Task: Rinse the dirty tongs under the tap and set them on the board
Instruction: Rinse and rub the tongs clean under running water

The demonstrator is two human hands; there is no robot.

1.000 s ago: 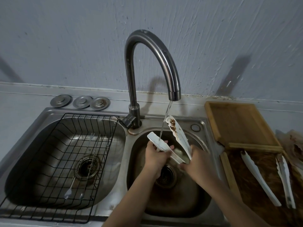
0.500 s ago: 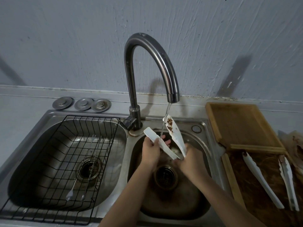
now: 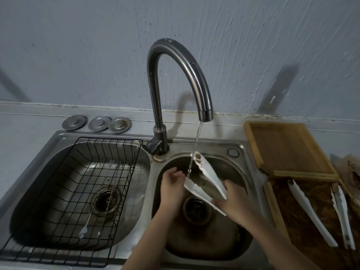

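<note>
- Holding the white tongs (image 3: 206,182) over the right basin of the sink (image 3: 241,152), we grip their hinged end with our right hand (image 3: 231,203), fingers closed around it.
- Our left hand (image 3: 171,184) cups beside the lower arm, fingers loosely curled; whether it touches is unclear.
- Water from the tap (image 3: 175,75) strikes the brown-stained upper tip.

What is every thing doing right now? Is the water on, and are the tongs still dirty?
Tap: running, thin stream.
Tongs in hand: spread open, brown dirt at one tip, under the stream.
Right hand: gripping the tongs' hinge end.
Left hand: open, fingers by the lower arm.
Tongs on board: lying flat, two pairs.
Wire rack: sitting in the left basin.
</note>
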